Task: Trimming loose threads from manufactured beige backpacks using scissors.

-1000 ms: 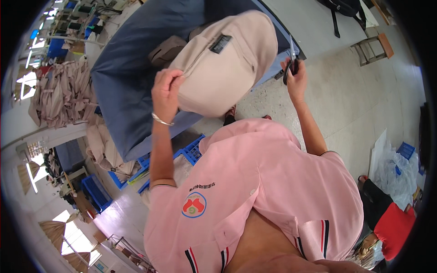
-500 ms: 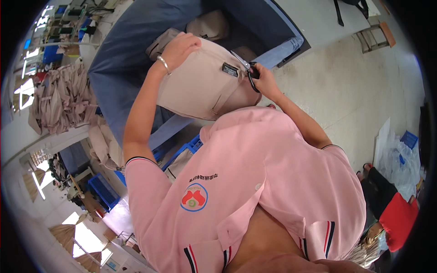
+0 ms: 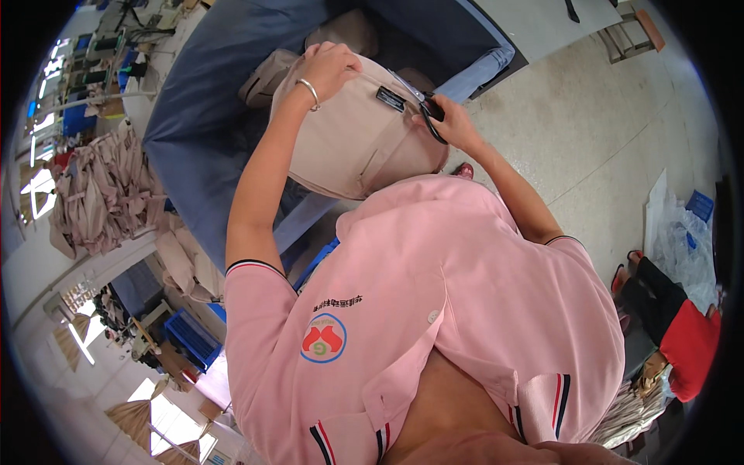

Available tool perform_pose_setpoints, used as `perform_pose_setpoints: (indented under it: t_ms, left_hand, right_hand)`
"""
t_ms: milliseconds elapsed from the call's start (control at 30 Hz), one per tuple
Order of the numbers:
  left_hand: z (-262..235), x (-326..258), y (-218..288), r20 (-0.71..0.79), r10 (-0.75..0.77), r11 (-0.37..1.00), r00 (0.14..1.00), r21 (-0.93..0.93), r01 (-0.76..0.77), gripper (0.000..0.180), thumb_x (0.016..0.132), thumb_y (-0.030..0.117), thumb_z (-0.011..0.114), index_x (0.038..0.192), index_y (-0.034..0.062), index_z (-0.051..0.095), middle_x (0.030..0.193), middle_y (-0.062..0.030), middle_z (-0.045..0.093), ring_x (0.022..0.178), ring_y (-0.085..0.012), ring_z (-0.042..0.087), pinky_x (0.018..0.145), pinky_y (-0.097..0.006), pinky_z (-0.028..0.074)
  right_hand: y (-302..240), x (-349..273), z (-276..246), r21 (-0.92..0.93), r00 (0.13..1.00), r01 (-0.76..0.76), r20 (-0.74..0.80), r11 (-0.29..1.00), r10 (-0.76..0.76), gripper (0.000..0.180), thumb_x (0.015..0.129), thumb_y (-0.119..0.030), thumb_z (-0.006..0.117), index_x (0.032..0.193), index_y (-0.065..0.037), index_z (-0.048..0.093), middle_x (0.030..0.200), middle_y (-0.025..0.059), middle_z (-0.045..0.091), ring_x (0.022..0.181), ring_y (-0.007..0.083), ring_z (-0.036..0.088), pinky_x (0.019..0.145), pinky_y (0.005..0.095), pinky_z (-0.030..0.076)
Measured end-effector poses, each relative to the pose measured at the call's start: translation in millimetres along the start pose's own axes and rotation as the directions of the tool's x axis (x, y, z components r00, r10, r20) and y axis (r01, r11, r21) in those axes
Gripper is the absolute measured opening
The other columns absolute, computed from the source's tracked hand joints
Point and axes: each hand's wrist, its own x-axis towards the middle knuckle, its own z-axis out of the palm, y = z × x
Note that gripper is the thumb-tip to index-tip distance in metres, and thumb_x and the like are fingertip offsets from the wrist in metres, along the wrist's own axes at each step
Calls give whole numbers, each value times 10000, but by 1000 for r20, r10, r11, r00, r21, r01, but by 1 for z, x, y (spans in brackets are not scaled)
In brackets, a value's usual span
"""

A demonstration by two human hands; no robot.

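A beige fabric bag [image 3: 333,143] with a small black label [image 3: 390,98] is held up in front of my body, over the near side of a blue cloth-lined bin. My left hand [image 3: 332,68], a bangle at its wrist, is closed on the bag's upper edge, its fingertips partly hidden. In my right hand [image 3: 451,122] are black-handled scissors [image 3: 434,116], gripped by the handles at the bag's right edge. Their blades point up and left along the fabric beside the label; whether they are parted is hard to see.
More beige bags [image 3: 345,37] lie inside the blue bin [image 3: 198,101]. Beige pieces [image 3: 105,190] are heaped on the left, with a blue crate [image 3: 192,339] below. A person in red [image 3: 690,349] is at the lower right, near clear plastic wrapping [image 3: 674,232]. A stool [image 3: 632,37] stands at upper right.
My left hand has shifted right and slightly up with the bag's upper edge, and the bag has tilted a little. The scissors stay in my right hand near the label, slightly lower blades overlapping the fabric edge.
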Motion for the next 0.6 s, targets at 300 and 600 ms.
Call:
perform_pose_setpoints:
  t_ms: [300,600]
  left_hand:
    - [8,-15,-5,-156,66,994,986,-73,-78,102,867,236,626,917,159,671,1073,-5,587,1142,-227,496,1128,-453,203]
    - [7,-25,-9,-196,76,985,978,-139,-105,109,872,221,622,923,137,669,1061,-18,592,1115,-234,521,1114,-447,246]
  right_hand:
    - [6,-3,-10,-301,981,188,98,935,-166,621,809,-606,639,982,-18,539,962,187,587,833,412,605,690,466,486]
    - [-8,6,-7,-346,961,264,174,900,-215,567,825,-592,617,907,-36,542,810,178,621,762,399,618,629,463,481]
